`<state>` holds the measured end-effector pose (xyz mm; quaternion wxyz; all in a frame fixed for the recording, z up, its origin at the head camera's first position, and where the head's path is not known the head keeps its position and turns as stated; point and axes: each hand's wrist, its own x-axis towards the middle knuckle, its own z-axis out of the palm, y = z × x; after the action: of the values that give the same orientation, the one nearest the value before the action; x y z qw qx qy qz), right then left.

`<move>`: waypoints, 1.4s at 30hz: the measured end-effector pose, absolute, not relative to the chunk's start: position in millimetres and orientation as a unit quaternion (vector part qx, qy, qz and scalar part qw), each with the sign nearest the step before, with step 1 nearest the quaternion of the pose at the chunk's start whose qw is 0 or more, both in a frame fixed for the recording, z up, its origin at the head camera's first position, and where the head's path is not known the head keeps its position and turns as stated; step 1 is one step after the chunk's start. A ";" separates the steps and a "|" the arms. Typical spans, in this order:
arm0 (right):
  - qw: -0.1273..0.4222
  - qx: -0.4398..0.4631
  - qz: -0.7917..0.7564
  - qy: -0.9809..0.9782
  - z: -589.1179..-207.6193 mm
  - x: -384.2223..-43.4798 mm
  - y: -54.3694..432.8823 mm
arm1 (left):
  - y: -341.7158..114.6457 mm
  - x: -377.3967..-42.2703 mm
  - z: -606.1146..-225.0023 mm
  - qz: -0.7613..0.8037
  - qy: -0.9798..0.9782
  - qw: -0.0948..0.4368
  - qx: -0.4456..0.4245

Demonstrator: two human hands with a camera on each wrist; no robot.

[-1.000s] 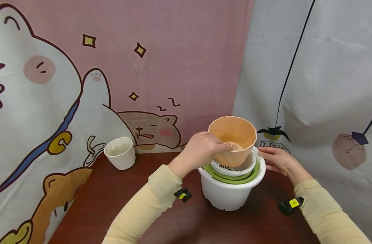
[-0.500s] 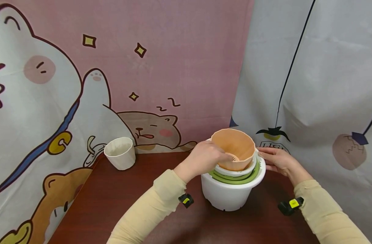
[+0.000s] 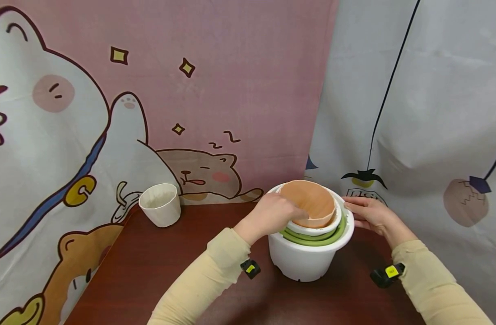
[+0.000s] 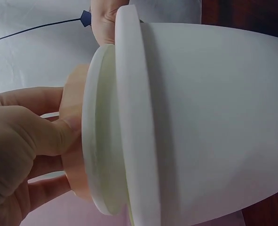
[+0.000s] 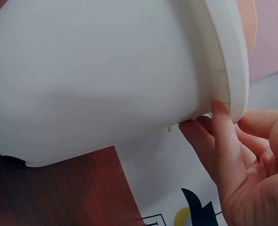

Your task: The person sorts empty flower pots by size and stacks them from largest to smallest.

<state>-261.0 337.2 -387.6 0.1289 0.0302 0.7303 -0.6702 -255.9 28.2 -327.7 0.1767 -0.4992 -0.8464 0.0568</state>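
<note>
An orange flower pot (image 3: 312, 201) sits inside a smaller white pot (image 3: 316, 231) in the head view. Around that lies a green pot's rim (image 3: 312, 242), and all are nested in a large white flower pot (image 3: 302, 262) on the table. My left hand (image 3: 272, 214) pinches the near left rim of the orange pot; the left wrist view shows the thumb (image 4: 59, 134) against its outer wall. With thumb on top and fingers beneath, my right hand (image 3: 371, 215) grips the large pot's rim at the right, also visible in the right wrist view (image 5: 242, 155).
A cream pot (image 3: 160, 206) stands by itself at the back left of the dark red table (image 3: 199, 234). Behind the table hangs a printed cloth (image 3: 248, 90), close to the far side of the nested pots.
My left hand has lowered the orange pot into the smaller white pot, so its rim now stands only a little above. My right hand has stayed on the large pot's rim.
</note>
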 end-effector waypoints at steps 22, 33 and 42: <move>0.124 0.025 -0.672 0.730 -388.8 -261.4 334.3 | 29.6 -252.5 -326.8 0.052 -0.865 0.118 -0.486; 0.123 0.023 -0.663 0.738 -391.4 -263.1 337.3 | 12.0 -251.9 -326.9 -0.026 -0.844 0.168 -0.509; 0.123 0.029 -0.660 0.741 -389.5 -261.2 336.8 | -6.4 -252.2 -328.9 -0.102 -0.834 0.197 -0.505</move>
<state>-261.2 336.8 -389.5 0.1225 0.0293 0.7405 -0.6601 -252.2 -6.4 -328.9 0.1970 -0.5045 -0.8344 -0.1023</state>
